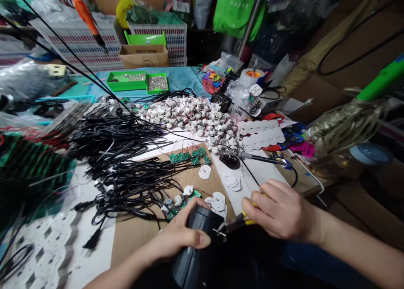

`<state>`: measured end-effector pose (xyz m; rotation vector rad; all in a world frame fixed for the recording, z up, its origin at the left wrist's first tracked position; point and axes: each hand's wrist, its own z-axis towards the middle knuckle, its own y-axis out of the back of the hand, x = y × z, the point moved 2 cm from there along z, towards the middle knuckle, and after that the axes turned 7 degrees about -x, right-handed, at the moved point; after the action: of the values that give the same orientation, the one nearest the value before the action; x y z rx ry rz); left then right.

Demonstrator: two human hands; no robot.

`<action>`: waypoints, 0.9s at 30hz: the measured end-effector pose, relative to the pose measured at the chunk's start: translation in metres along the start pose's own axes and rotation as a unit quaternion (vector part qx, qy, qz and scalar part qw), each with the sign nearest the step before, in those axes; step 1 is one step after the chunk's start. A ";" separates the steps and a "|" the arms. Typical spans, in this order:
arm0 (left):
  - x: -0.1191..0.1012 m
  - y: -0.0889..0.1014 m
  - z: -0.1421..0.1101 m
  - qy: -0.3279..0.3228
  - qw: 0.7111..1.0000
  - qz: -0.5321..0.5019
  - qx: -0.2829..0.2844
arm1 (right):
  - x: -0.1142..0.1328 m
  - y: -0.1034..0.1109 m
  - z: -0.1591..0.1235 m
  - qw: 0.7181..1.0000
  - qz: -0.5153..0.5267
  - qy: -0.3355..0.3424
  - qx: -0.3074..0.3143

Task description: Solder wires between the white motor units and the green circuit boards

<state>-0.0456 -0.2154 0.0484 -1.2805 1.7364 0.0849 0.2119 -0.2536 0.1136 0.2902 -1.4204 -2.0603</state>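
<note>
My left hand point(189, 234) is wrapped round a dark grey plastic housing point(197, 259), held tilted at the front edge of the bench. In my right hand point(280, 213) are pliers with yellow handles point(249, 220). Their jaws point(222, 227) meet a small metal piece point(220, 233) at the right side of the housing; whether they grip it or only touch it I cannot tell. Just beyond my left hand lie small green circuit boards point(173, 213), a round white part point(188, 191) and white hexagonal plates point(217, 201) on a cardboard sheet point(135, 238).
A soldering iron point(259, 157) rests on its coiled holder to the right. Black power cords point(126, 171) cover the left, behind them a heap of small white parts point(189, 116). Green trays point(126, 81) of screws stand at the back; an orange electric screwdriver point(86, 17) hangs above.
</note>
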 end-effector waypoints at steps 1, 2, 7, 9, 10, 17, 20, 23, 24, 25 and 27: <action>-0.001 0.000 -0.003 -0.027 0.999 0.023 -0.027 | 0.007 -0.004 -0.003 1.000 0.009 -0.003 0.010; -0.002 0.001 -0.005 -0.055 0.996 0.043 -0.056 | 0.013 -0.008 -0.006 0.999 0.028 -0.027 0.022; -0.007 0.016 0.008 -0.079 0.978 -0.056 -0.182 | 0.027 -0.022 -0.030 0.930 0.165 -0.322 0.056; -0.003 0.027 0.017 -0.039 0.956 -0.150 -0.251 | 0.015 -0.012 -0.037 0.897 0.127 -0.421 -0.031; -0.001 0.031 0.021 -0.032 0.945 -0.177 -0.273 | 0.009 -0.008 -0.039 0.885 0.112 -0.449 -0.058; -0.006 0.014 0.029 -0.124 0.961 -0.130 -0.211 | -0.002 -0.038 -0.041 0.879 0.164 -0.441 0.074; -0.011 0.005 0.027 -0.129 0.966 -0.115 -0.192 | -0.014 -0.067 -0.056 0.877 0.123 -0.460 0.065; -0.010 0.004 0.029 -0.113 0.972 -0.115 -0.172 | -0.031 -0.081 -0.068 0.865 0.101 -0.489 0.036; -0.009 0.005 0.031 -0.109 0.972 -0.119 -0.170 | -0.032 -0.082 -0.069 0.858 0.115 -0.500 0.028; -0.008 0.005 0.032 -0.106 0.972 -0.125 -0.172 | -0.031 -0.082 -0.068 0.848 0.147 -0.509 0.023; -0.006 0.005 0.035 -0.102 0.968 -0.136 -0.182 | -0.019 -0.077 -0.058 0.820 0.255 -0.511 0.030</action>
<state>-0.0275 -0.1902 0.0308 -1.7033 1.3939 0.3777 0.2282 -0.2692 0.0177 -1.2376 -1.8395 -1.7031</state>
